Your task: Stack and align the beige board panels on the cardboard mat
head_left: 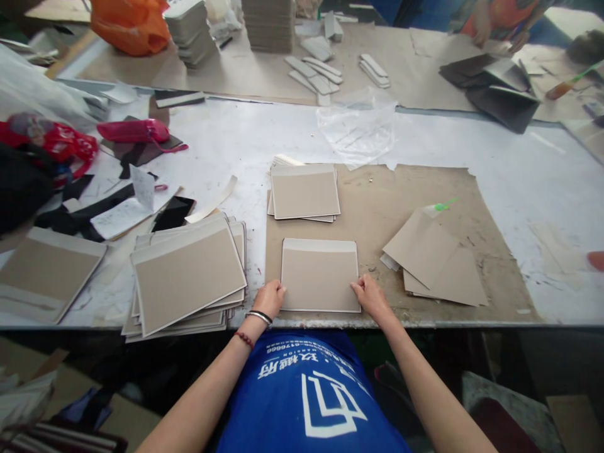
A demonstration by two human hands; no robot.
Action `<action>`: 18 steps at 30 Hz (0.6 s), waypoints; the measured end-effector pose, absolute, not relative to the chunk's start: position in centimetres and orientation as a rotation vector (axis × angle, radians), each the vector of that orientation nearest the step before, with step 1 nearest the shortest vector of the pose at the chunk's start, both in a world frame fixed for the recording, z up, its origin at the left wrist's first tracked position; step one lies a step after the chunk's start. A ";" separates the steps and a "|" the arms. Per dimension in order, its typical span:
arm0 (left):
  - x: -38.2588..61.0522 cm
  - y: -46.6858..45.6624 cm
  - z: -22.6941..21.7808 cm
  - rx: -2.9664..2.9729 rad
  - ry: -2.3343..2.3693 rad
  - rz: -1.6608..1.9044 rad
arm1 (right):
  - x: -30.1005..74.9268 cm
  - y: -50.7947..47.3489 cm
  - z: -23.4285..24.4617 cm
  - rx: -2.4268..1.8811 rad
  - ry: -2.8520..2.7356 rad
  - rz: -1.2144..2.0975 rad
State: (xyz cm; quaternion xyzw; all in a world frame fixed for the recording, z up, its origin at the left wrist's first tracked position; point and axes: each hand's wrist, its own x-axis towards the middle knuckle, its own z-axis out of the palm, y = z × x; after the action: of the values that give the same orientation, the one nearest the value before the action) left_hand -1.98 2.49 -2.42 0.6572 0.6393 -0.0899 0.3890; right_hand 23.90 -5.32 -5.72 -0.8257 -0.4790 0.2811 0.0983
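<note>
The left hand [270,298] has its fingers curled at the left edge of a beige panel [321,277], pinching it close to the near left corner; the right hand [370,296] pinches the right edge of the same panel, thumb on top; the panel lies flat between the 2 hands, at the near edge of the tabletop [236,138], on a brown sheet [415,189]; its pale borders show along the far and near sides.

Just beyond it, on the far side, sits a small stack of panels [306,195]; to the left of the left hand is a larger stack [189,277], its layers askew; farther left lies a loose panel [51,270]; to the right of the right hand, plain beige boards [425,251] overlap at angles, with a small green item [443,205] at their far end.

A dark phone [174,214] lies just beyond the larger stack; a pink pouch [134,131] is farther off on the left; a clear plastic bag [358,129] lies beyond the sheet; at the far right, 2 hands of another person [500,34] are near dark folded material [493,88].
</note>
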 end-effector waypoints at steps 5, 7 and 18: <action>-2.0 2.7 -2.5 1.638 1.617 -0.217 | 23.9 -5.4 -5.7 -2.451 -1.417 0.835; -2.0 2.6 -2.6 1.636 1.618 -0.213 | 23.9 -5.4 -5.8 -2.451 -1.418 0.836; -1.9 2.7 -2.8 1.657 1.633 -0.244 | 23.9 -5.4 -6.0 -2.443 -1.420 0.832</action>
State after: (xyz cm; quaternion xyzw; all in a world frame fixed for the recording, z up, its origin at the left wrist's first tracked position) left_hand -1.91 2.67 -2.78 0.6521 0.6426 -0.0959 0.3906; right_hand 23.94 -5.37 -5.96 -0.8254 -0.4797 0.2810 0.0980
